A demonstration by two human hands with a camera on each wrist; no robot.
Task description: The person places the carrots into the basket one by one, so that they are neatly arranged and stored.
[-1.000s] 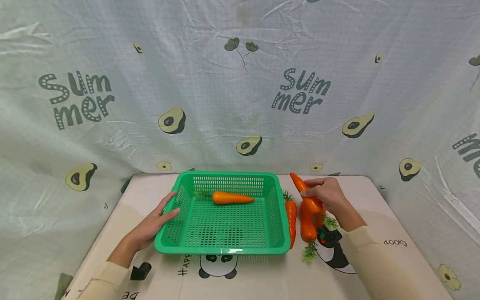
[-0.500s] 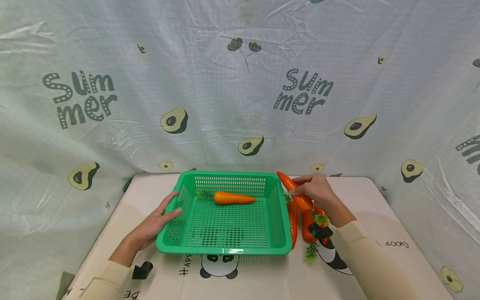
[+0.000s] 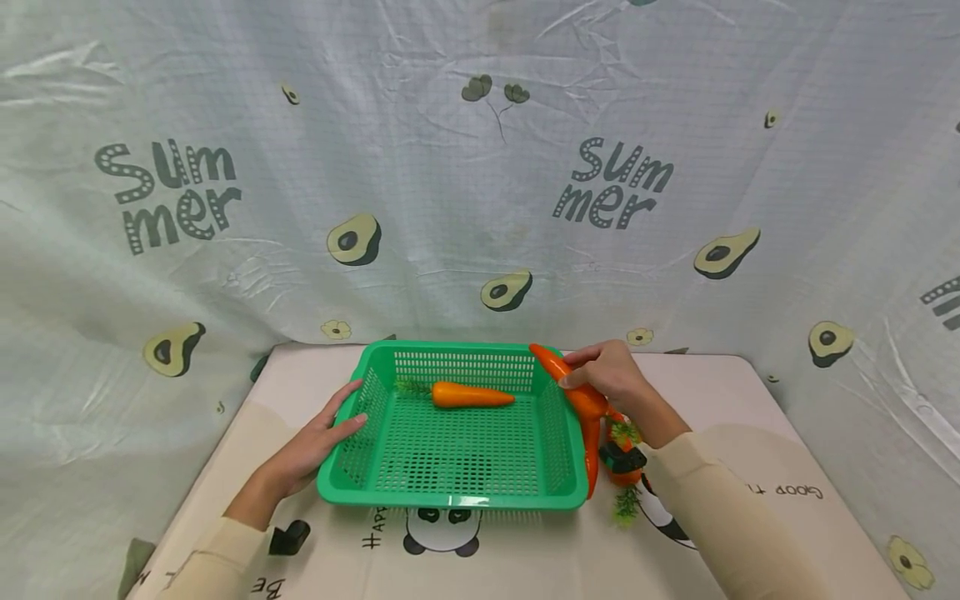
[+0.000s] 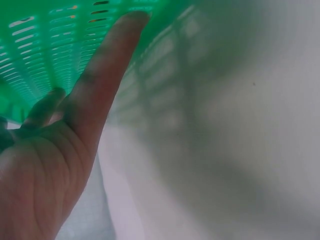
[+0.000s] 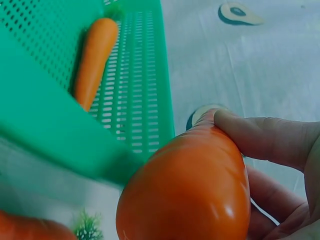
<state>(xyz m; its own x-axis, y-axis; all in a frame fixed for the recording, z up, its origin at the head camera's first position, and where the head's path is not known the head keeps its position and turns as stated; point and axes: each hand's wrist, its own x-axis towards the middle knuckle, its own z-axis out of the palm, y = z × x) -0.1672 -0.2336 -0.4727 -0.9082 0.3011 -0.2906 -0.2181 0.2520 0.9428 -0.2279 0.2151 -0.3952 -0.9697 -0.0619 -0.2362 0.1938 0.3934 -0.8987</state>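
Observation:
My right hand pinches an orange carrot between thumb and fingers. The carrot slants across the back right corner of the green basket, its pointed end over the rim. In the right wrist view the thick end of this carrot fills the foreground. Another carrot with a leafy top lies inside the basket towards the back. My left hand rests at the basket's left rim, fingers extended, with thumb tip over the edge. The left wrist view shows a straight finger against the slotted wall.
Several more carrots lie right of the basket, partly hidden by my right hand; one carrot is close along its wall. Green leaves stick out below them. A patterned fabric sheet hangs behind the table.
My right hand has carried its carrot leftward, from above the loose carrots to the basket's right rim. The left hand and the carrot inside stay in place.

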